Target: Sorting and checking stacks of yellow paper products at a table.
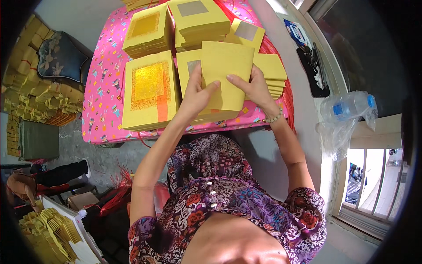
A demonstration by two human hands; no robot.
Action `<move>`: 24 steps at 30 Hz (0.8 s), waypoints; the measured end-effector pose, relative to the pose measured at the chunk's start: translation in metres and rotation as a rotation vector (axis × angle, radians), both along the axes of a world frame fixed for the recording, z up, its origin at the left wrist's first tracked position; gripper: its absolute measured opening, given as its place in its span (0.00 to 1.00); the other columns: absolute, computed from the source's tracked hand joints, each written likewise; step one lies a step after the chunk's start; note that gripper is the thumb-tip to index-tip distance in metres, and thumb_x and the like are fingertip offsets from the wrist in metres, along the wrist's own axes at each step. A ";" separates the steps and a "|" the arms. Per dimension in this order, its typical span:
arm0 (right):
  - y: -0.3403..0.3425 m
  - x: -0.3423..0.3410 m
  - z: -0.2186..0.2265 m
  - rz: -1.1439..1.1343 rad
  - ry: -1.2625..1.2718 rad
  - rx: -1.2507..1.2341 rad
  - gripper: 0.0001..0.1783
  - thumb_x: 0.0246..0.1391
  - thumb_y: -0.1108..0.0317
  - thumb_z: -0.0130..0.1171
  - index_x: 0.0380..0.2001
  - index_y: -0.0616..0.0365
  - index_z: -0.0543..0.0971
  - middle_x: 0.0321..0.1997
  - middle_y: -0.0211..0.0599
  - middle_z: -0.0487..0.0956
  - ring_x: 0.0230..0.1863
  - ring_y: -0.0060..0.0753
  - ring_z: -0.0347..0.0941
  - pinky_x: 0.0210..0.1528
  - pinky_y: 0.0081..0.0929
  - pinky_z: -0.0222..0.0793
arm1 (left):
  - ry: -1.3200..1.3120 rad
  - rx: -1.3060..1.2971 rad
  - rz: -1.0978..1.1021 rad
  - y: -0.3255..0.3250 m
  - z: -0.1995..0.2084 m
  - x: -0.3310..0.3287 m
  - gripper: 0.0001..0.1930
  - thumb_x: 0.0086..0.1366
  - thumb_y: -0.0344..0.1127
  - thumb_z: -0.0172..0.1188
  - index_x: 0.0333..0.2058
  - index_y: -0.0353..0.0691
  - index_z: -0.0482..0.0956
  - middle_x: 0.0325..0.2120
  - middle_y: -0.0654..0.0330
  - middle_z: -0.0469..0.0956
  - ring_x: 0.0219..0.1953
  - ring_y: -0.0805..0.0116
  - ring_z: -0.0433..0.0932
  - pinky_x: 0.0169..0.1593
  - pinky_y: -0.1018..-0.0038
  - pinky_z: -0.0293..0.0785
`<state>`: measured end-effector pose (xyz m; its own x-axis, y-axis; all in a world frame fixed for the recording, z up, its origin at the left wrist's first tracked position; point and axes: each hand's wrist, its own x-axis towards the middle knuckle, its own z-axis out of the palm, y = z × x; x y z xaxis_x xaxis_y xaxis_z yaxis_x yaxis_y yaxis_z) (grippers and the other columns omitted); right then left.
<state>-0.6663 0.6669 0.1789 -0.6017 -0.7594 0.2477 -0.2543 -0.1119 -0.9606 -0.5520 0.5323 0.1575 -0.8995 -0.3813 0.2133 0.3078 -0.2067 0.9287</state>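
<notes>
Between my two hands I hold a folded yellow paper bundle, upright above the table. My left hand is closed on its left edge, thumb across the front. On the right edge my right hand grips it the same way, a bead bracelet at the wrist. Behind and below the bundle lies a stack of yellow paper with a silver square, partly hidden. To its left stands a thick stack of yellow paper with a gold square and an orange strip. Folded yellow paper bundles are piled near my right hand.
A pink patterned cloth covers the table; more yellow stacks stand at its back. Red strands hang at the right edge. A plastic bottle lies on the right ledge. Another person is at the far left beside yellow piles.
</notes>
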 end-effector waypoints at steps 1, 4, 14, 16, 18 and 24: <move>0.001 0.002 0.001 0.004 0.012 -0.014 0.22 0.51 0.70 0.63 0.49 0.65 0.70 0.46 0.35 0.77 0.45 0.21 0.72 0.47 0.22 0.70 | 0.031 -0.003 0.014 0.002 0.001 0.001 0.27 0.62 0.23 0.53 0.59 0.35 0.56 0.52 0.56 0.69 0.53 0.70 0.69 0.54 0.74 0.66; 0.004 0.011 0.007 0.013 0.033 -0.041 0.22 0.51 0.71 0.62 0.49 0.64 0.70 0.45 0.34 0.77 0.45 0.21 0.73 0.46 0.21 0.70 | 0.095 -0.010 0.027 0.005 0.004 0.005 0.26 0.63 0.25 0.52 0.59 0.35 0.56 0.53 0.56 0.68 0.54 0.71 0.68 0.55 0.74 0.65; 0.007 0.016 0.011 -0.042 0.004 -0.033 0.17 0.55 0.68 0.60 0.44 0.67 0.75 0.40 0.34 0.79 0.40 0.19 0.73 0.43 0.20 0.71 | 0.133 0.049 0.033 0.008 0.002 0.016 0.25 0.64 0.24 0.51 0.59 0.35 0.57 0.53 0.56 0.69 0.54 0.70 0.69 0.56 0.74 0.65; 0.006 0.014 0.010 -0.036 0.029 -0.021 0.15 0.55 0.68 0.60 0.43 0.67 0.76 0.39 0.33 0.79 0.38 0.17 0.73 0.41 0.20 0.71 | 0.114 0.052 0.044 0.008 0.001 0.017 0.25 0.64 0.24 0.51 0.59 0.35 0.58 0.53 0.56 0.69 0.54 0.70 0.69 0.56 0.74 0.66; 0.004 0.012 0.012 -0.032 0.052 -0.009 0.14 0.56 0.67 0.59 0.41 0.67 0.77 0.37 0.32 0.80 0.37 0.16 0.73 0.40 0.19 0.71 | 0.094 0.055 0.052 0.006 -0.001 0.018 0.25 0.64 0.24 0.51 0.59 0.35 0.58 0.52 0.56 0.70 0.54 0.70 0.69 0.56 0.74 0.66; 0.003 0.004 0.014 -0.091 0.013 -0.042 0.14 0.57 0.66 0.58 0.41 0.67 0.78 0.35 0.30 0.80 0.33 0.13 0.72 0.35 0.16 0.70 | 0.054 0.107 0.038 0.003 -0.002 0.017 0.22 0.62 0.26 0.55 0.55 0.36 0.64 0.49 0.57 0.74 0.50 0.72 0.72 0.53 0.75 0.67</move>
